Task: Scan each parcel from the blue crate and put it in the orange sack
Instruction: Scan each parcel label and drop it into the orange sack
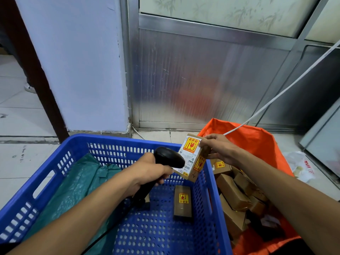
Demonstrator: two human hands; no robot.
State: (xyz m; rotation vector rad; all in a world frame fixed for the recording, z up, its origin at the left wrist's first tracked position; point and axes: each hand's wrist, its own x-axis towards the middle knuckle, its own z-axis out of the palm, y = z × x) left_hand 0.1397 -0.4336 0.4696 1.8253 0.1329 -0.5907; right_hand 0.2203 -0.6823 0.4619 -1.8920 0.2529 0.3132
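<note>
My left hand [147,172] grips a black barcode scanner [168,157], its head close against the label of a small cardboard parcel [193,157]. My right hand [219,149] holds that parcel by its far end, tilted, above the right rim of the blue crate [77,144]. The parcel carries yellow-and-red fragile stickers. One more small brown parcel [182,203] lies on the crate floor, beside a green plastic bag [81,183]. The orange sack [257,142] stands open to the right of the crate, with several brown parcels [233,192] inside.
A white pillar [77,70] and a metal door panel [211,80] stand behind the crate. A white cable [285,89] runs diagonally above the sack. A crumpled white wrapper [299,166] lies on the tiled floor at right.
</note>
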